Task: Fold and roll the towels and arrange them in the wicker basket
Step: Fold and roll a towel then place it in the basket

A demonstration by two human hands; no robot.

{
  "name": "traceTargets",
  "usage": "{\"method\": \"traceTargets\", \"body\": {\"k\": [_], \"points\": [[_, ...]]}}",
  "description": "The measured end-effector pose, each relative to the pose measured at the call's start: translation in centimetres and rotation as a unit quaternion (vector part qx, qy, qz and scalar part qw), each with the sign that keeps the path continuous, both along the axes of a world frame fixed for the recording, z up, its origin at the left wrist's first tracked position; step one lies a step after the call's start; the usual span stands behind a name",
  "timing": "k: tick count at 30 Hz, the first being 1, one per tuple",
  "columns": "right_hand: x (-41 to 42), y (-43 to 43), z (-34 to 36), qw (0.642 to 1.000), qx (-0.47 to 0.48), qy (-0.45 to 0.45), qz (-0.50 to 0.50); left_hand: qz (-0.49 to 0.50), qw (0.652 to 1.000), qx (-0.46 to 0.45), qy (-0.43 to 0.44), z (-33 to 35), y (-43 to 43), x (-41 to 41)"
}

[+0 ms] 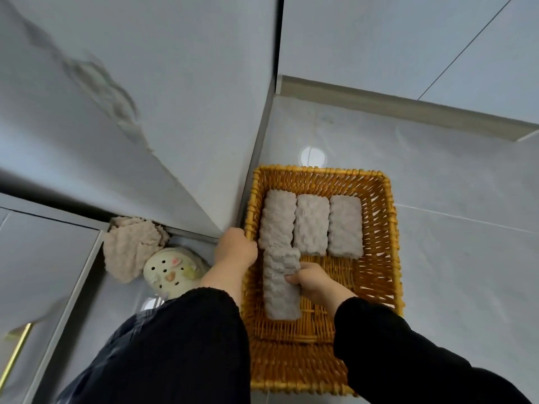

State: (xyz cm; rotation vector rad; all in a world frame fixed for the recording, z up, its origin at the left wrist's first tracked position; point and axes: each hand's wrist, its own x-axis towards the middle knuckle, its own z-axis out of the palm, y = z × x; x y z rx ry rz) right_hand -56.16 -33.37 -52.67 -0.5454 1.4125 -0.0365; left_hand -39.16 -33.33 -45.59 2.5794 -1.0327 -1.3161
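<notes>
Wicker basket (320,171): stands on the pale tiled floor (455,258), its long axis running 12 to 6 o'clock.
Rolled towels (311,225): three grey rolls lie side by side in a row at the basket's 12 o'clock end, touching one another.
Fourth towel (280,300): a roll lying lengthwise along the 9 o'clock side, its far end against the leftmost roll.
Right hand (313,279): its fingers pinch the fourth towel from 3 o'clock.
Left hand (234,252): grips the basket rim at 10 o'clock.
Loose towel (128,249): bunched at 9 o'clock of the basket, beside a cream slipper (170,269).
</notes>
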Motion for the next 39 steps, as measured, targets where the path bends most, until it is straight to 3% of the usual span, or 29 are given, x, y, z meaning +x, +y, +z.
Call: {"method": "traceTargets", "body": {"k": [9, 11, 15, 17, 19, 21, 26, 32, 39], "points": [[2.2, 0.4, -2.7, 0.997, -0.029, 0.062, 0.022, -0.018, 1.000, 0.006, 0.006, -0.8, -0.5, 0.3], [2.6, 0.6, -3.0, 0.984, -0.081, 0.130, 0.096, -0.016, 1.000, 0.004, 0.006, -0.8, -0.4, 0.2], [2.4, 1.6, -1.9, 0.880, -0.243, 0.291, 0.287, -0.031, 0.999, 0.003, -0.008, -0.6, -0.2, 0.1], [2.0, 2.5, -1.4, 0.793, -0.395, 0.316, 0.340, -0.033, 0.999, 0.000, -0.014, -0.6, -0.1, 0.1], [1.4, 3.7, -1.1, 0.705, -0.509, 0.286, 0.401, -0.028, 1.000, -0.004, -0.011, -0.7, -0.1, 0.1], [0.7, 4.7, -1.5, 0.647, -0.548, 0.265, 0.459, -0.026, 1.000, -0.005, -0.010, -0.7, 0.0, 0.1], [0.2, 4.5, -2.0, 0.579, -0.546, 0.260, 0.547, -0.021, 1.000, -0.009, -0.002, -0.6, 0.1, 0.2], [1.2, 3.5, -2.2, 0.573, -0.442, 0.267, 0.636, -0.032, 0.999, -0.005, 0.001, -0.4, 0.1, 0.2], [0.8, 3.5, -0.7, 0.567, -0.518, 0.231, 0.597, -0.042, 0.999, 0.001, 0.024, 0.2, 0.1, 0.3]]}}
